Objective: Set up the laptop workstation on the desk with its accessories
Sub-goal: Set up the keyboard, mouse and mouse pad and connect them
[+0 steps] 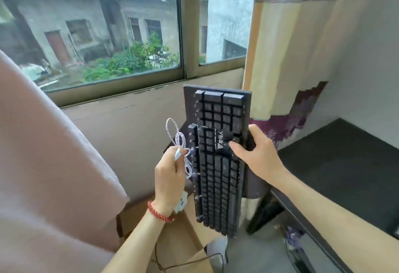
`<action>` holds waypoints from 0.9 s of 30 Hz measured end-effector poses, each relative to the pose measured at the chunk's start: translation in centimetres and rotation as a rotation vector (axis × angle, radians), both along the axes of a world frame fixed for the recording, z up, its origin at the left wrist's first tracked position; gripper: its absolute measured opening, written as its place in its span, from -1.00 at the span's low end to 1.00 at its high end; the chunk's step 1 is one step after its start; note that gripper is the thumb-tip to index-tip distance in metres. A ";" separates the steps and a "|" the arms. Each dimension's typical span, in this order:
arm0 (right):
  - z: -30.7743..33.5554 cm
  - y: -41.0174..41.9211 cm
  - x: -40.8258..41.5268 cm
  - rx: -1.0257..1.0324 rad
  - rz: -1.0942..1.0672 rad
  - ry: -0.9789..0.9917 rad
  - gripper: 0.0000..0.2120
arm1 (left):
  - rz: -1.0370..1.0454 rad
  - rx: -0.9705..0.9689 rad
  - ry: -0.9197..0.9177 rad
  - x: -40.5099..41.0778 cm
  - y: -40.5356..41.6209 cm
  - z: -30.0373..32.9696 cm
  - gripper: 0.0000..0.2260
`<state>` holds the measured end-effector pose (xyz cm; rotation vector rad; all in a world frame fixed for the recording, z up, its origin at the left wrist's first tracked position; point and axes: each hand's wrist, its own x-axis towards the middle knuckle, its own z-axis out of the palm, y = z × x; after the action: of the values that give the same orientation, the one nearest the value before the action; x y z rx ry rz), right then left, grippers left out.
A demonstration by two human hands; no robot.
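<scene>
A person is lifting a black mechanical keyboard (218,156) on end beside a window (112,31), the right hand (257,154) clamping its grip over one long edge near the middle, thumb across the keys, while the board is hanging in the air to the left of the dark tabletop (345,165) and not yet resting on it. The left hand (167,175) is closing its grip around a white plug and a loose, looping bundle of pale braided cable (179,143). The one-handed hold on a long, rigid slab looks precarious: the board could be pivoting or slipping free, and the dangling loops could be snagging on the raised keycaps or the tabletop's corner. A cardboard box (190,247) is sitting open below, with a thin black cord (183,264) trailing across it. The keycaps are blocky and matte; the cable is woven and limp.
</scene>
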<state>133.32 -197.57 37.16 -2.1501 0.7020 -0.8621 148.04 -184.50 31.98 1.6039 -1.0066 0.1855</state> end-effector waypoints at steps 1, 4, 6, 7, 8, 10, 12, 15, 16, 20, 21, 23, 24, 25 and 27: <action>1.0 -0.1 -1.6 0.034 -0.053 -0.041 -0.84 | -0.037 -0.040 -0.003 -1.1 -0.5 1.3 -0.86; 3.2 0.1 -8.3 0.090 -0.229 -0.208 -0.90 | -0.164 -0.105 0.032 -6.1 -1.9 4.6 -0.88; 4.0 0.7 -13.4 0.135 -0.349 -0.300 -0.88 | -0.224 -0.094 0.046 -9.6 -2.8 5.6 -0.88; 4.1 1.1 -15.2 0.176 -0.400 -0.343 -0.87 | -0.251 -0.091 0.033 -10.7 -3.2 5.7 -0.87; 4.0 1.8 -19.4 0.193 -0.484 -0.376 -0.88 | -0.316 -0.081 0.042 -14.0 -3.7 5.9 -0.86; 3.3 2.7 -23.2 0.277 -0.582 -0.389 -0.93 | -0.365 -0.031 0.050 -16.6 -4.2 5.6 -0.82; 2.2 4.3 -29.3 0.376 -0.747 -0.434 -0.54 | -0.430 0.029 0.039 -21.6 -4.5 5.0 -0.74; -0.2 7.6 -38.3 0.496 -0.977 -0.508 -0.36 | -0.531 0.130 0.010 -29.2 -4.1 3.7 -0.73; -1.1 8.8 -40.9 0.527 -1.036 -0.539 -0.38 | -0.558 0.145 -0.002 -31.4 -4.2 3.4 -0.73; -3.7 13.7 -49.2 0.640 -1.272 -0.592 -0.49 | -0.682 0.191 -0.019 -38.9 -4.2 1.9 -0.81; -4.2 14.5 -50.6 0.661 -1.321 -0.601 -0.52 | -0.706 0.215 -0.023 -40.1 -4.4 1.5 -0.84; -5.3 16.2 -53.5 0.683 -1.434 -0.636 -0.58 | -0.768 0.260 -0.036 -43.0 -4.7 0.6 -0.84; -6.0 16.9 -55.0 0.691 -1.504 -0.655 -0.58 | -0.803 0.277 -0.054 -44.7 -5.0 0.1 -0.82; -6.6 17.3 -56.0 0.698 -1.551 -0.669 -0.59 | -0.819 0.298 -0.073 -45.7 -5.3 -0.3 -0.81; -7.9 17.7 -57.9 0.712 -1.634 -0.693 -0.60 | -0.839 0.347 -0.108 -47.6 -6.2 -1.0 -0.80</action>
<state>75.45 -179.90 29.25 -0.2221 1.9441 -1.5944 100.39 -190.73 30.96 1.3422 -1.7784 -0.5026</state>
